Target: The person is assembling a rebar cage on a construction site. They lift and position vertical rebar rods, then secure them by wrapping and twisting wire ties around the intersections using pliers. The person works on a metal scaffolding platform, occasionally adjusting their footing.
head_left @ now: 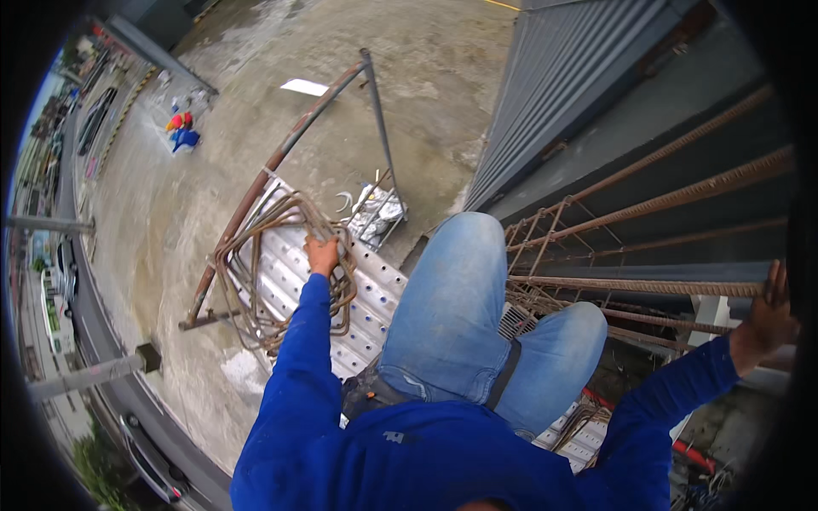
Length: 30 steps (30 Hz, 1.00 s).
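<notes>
Gripping bent rods (314, 218) at the metal plank (375, 283)'s far end, the left hand (322, 255) tops an arm reaching straight ahead! Out wide, the right hand (771, 317) meets a rusty bar (665, 286), fingers raised; whether they grip, I can't tell.

A loose bundle of brown steel loops (317, 220), roughly rectangular with rounded corners, lies stacked askew near the far end of the perforated metal plank (368, 308), some loops jutting past its left edge. Beyond the plank's right edge, a straight, ribbed, rust-brown bar (639, 285) runs crosswise, its right end at the fingers of the right hand (769, 317).
</notes>
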Each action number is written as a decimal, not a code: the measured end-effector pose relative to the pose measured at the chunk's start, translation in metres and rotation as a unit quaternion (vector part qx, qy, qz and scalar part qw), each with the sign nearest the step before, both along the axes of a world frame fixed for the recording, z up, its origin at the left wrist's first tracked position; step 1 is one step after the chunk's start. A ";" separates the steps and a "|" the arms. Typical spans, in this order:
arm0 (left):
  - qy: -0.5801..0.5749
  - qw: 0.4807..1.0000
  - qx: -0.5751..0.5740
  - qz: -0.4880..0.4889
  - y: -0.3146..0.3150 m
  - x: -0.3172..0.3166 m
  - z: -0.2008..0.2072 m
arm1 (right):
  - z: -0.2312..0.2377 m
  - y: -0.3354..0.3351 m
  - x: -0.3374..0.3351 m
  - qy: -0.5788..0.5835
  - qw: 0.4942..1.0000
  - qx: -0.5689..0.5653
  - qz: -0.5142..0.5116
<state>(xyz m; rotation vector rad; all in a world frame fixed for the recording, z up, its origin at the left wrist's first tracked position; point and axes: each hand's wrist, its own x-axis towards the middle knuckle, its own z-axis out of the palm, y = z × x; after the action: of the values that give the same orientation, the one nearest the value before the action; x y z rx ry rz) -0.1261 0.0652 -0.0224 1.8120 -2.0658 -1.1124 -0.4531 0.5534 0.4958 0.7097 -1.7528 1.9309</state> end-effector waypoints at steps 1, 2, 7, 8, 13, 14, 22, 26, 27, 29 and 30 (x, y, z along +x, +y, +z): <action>0.067 0.997 0.024 0.003 -0.009 0.018 -0.023 | -0.001 -0.019 0.004 -0.003 0.999 -0.045 -0.013; 0.066 0.997 -0.031 -0.018 0.011 0.008 -0.013 | -0.005 -0.030 0.003 0.009 0.997 -0.066 -0.048; 0.149 0.980 0.127 0.031 -0.046 0.028 -0.061 | 0.003 -0.033 -0.002 0.073 0.997 -0.035 0.012; 0.221 0.972 0.075 0.035 -0.068 0.035 -0.071 | 0.006 -0.037 0.001 0.084 0.994 -0.063 0.025; 0.146 0.987 0.016 -0.057 0.006 -0.044 -0.005 | -0.006 -0.032 0.009 0.098 0.991 -0.078 -0.042; 0.145 0.985 -0.001 -0.092 0.027 -0.065 0.022 | -0.004 -0.030 0.014 0.104 0.990 -0.087 -0.048; 0.229 0.934 -0.130 -0.240 0.147 -0.122 0.274 | -0.005 -0.037 0.005 0.058 0.998 -0.032 -0.023; 0.303 0.867 -0.162 -0.360 0.194 -0.136 0.373 | -0.004 -0.033 0.002 0.080 0.995 -0.029 -0.043; 0.353 0.835 -0.175 -0.384 0.187 -0.138 0.385 | -0.001 -0.047 0.006 0.092 0.995 -0.030 -0.033; 0.390 0.695 -0.214 -0.565 0.252 -0.156 0.453 | -0.007 -0.033 0.006 0.089 0.994 -0.018 -0.060; 0.421 0.578 -0.308 -0.627 0.285 -0.147 0.496 | -0.004 -0.034 0.008 0.081 0.995 -0.032 -0.045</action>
<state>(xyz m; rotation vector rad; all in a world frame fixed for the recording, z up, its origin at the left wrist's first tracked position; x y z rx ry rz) -0.2733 0.3505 0.4734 -0.7116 -2.2895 -0.8352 -0.4453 0.5198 0.4922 0.7298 -1.5898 1.8074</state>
